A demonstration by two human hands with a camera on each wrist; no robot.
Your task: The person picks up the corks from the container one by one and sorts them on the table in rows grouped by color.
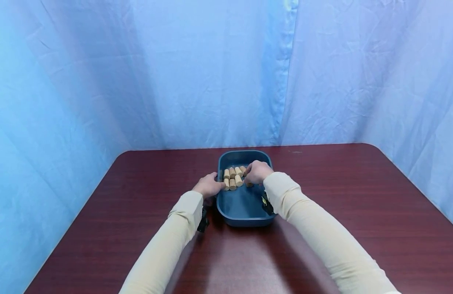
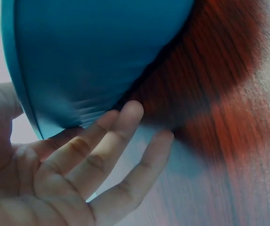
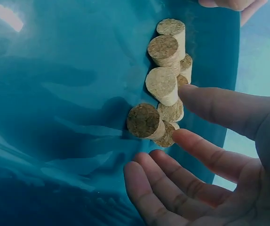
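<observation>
A blue-grey rectangular tray (image 1: pixel 241 209) with rounded corners holds several tapered cork stoppers (image 1: pixel 232 184), grouped in two rows by its left wall. My left hand (image 1: pixel 209 186) holds that wall, thumb over the rim and fingers along the outside (image 2: pixel 92 52). Over the tray, my right hand (image 1: pixel 258 172) reaches down among the corks. In the right wrist view, its thumb and index fingertips are right at the corks, spread apart, with one pale cork (image 3: pixel 170 111) between them. A darker-ended cork (image 3: pixel 143 121) lies beside the index finger; the other fingers extend loosely.
The tray stands on a dark red wood-grain table (image 1: pixel 145 204), toward its far edge. Light blue curtains (image 1: pixel 212 73) hang behind and along both sides. Black wrist gear (image 1: pixel 203 220) sits under the left cuff, close to the tray.
</observation>
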